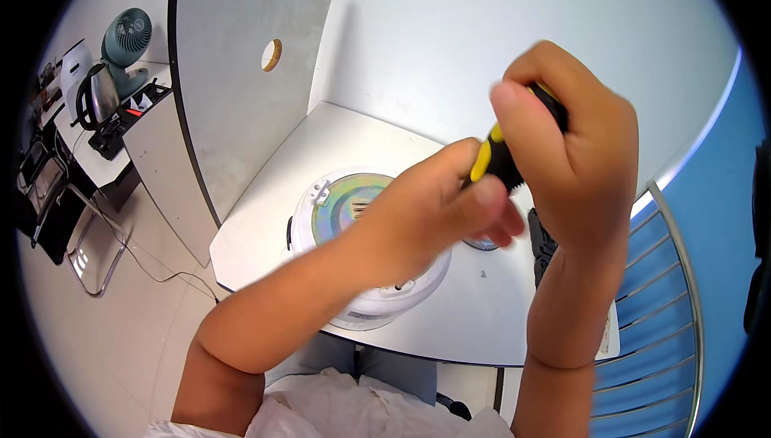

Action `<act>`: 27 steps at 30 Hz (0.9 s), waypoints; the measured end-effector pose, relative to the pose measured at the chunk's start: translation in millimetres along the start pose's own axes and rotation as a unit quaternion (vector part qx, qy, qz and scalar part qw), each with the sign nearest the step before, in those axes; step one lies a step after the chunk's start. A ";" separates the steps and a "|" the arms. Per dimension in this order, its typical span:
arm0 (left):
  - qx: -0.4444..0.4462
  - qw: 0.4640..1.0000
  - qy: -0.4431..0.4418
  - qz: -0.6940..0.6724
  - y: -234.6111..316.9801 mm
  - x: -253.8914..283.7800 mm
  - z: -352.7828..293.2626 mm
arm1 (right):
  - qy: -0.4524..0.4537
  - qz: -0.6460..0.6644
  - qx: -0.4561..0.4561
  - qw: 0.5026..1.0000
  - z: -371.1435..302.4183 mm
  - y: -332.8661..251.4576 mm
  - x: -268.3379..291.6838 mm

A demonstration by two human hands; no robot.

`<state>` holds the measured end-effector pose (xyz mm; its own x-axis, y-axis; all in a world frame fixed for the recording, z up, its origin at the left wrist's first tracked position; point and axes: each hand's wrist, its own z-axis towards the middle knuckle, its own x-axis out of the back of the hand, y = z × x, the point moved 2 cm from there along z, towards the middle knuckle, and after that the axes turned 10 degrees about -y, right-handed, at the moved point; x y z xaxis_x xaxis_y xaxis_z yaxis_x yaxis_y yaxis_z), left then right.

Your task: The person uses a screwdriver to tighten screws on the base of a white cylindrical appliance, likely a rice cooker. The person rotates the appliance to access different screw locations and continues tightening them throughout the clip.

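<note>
Both of my hands are raised over the table around a black-and-yellow screwdriver [503, 157], whose shaft I cannot make out. My right hand [574, 129] wraps round its upper end. My left hand [434, 201] closes on the lower end with thumb and fingers. Below my left hand and forearm sits a round white appliance [303, 225], partly covered by them. Its upturned face carries a shiny rainbow-tinted metal plate [331, 207] with slots, and a small white fitting [320, 191] is at the plate's edge.
The white table [482, 317] has a grey partition [241, 85] on its left. A black object [541, 241] lies by my right forearm, and a small round item [482, 244] is half hidden behind my left fingers. Metal railing [683, 261] stands at right; a fan [127, 36] and kettle [99, 94] at far left.
</note>
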<state>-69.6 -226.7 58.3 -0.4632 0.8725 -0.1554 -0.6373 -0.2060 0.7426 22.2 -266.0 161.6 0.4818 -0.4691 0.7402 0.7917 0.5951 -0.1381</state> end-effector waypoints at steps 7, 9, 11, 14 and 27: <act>0.058 0.992 -0.090 -0.064 16.0 8.8 3.6 | 0.005 0.058 0.123 0.991 0.4 -1.2 8.8; 0.051 0.998 0.016 0.019 13.0 -1.8 -1.3 | -0.004 -0.102 0.018 0.995 -3.6 -9.6 20.0; -0.004 0.984 0.093 0.148 10.5 -14.4 -3.6 | -0.026 -0.134 -0.060 0.989 -8.6 -13.8 22.3; -0.024 0.979 0.084 0.182 8.3 -15.4 -1.6 | -0.064 -0.062 -0.040 0.995 -13.0 -10.6 23.3; 0.031 0.985 0.068 0.155 -4.1 -8.3 0.1 | -0.059 -0.097 0.012 0.993 -5.5 -6.1 30.4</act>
<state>-63.0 -233.1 56.6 -0.7101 0.7041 0.0028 -0.4152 -0.4219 0.8060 34.0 -287.4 181.3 0.2715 -0.4978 0.8237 0.8554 0.5170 0.0305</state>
